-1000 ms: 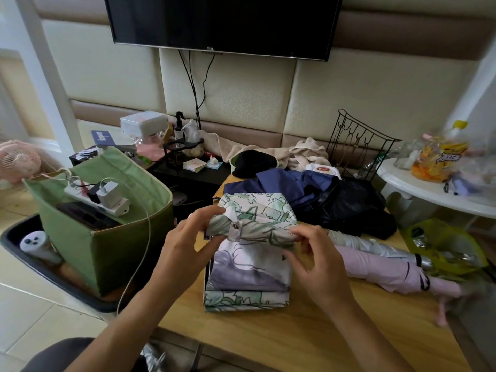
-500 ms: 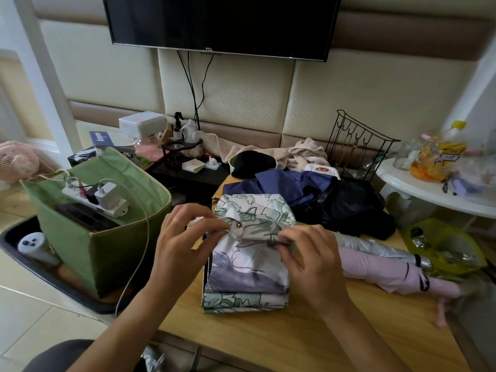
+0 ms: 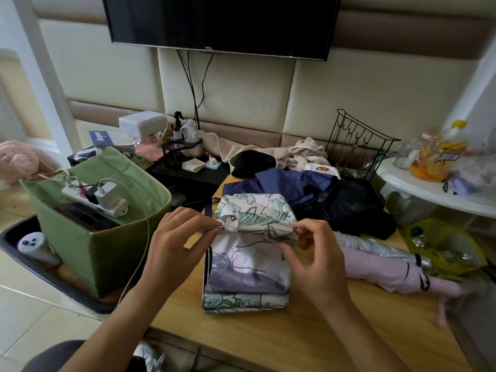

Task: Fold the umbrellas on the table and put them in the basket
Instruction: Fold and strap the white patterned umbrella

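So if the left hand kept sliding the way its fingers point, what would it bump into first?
The left hand points right, along the strap it pinches on the leaf-print umbrella. Going straight on, it would likely meet the right hand holding the strap's other end, though depth is hard to judge.

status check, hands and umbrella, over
Left hand pinches strap at snap end; right hand pinches its other end. Floral umbrella folded flat on table, strap not fastened. Green basket holds a power strip and charger.
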### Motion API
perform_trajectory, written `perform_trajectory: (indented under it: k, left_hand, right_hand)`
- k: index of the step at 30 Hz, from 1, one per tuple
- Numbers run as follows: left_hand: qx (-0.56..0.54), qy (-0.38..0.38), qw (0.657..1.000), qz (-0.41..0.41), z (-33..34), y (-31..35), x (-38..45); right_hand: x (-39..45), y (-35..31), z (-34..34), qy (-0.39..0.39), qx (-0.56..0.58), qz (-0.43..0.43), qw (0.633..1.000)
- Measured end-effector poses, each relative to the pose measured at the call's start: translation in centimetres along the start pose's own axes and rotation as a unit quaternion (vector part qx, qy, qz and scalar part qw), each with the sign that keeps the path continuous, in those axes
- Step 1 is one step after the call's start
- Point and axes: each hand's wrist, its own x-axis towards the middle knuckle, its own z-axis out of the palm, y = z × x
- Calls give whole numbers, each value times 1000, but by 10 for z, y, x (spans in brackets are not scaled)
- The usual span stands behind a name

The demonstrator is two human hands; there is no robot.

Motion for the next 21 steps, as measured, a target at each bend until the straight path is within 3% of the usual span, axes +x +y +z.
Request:
perform_trajectory:
  k: [3,9,16,21]
  left_hand:
    - [-11,-6,1000,-4,1,-1,-1]
    - [-3,-11,1000,-2,3,-2,-2]
    - [8,-7,1000,4,3,-4,-1]
    - [-6,-10,1000,18,1,-2,0]
  right_hand:
    - [1,-3,-3,-6,67,55,996]
    - [2,-6,-4,4,94,91,991]
    - [2,-5,-10,40,-6,-51,998]
    - [-1,-2,-4,-14,-42,-56,997]
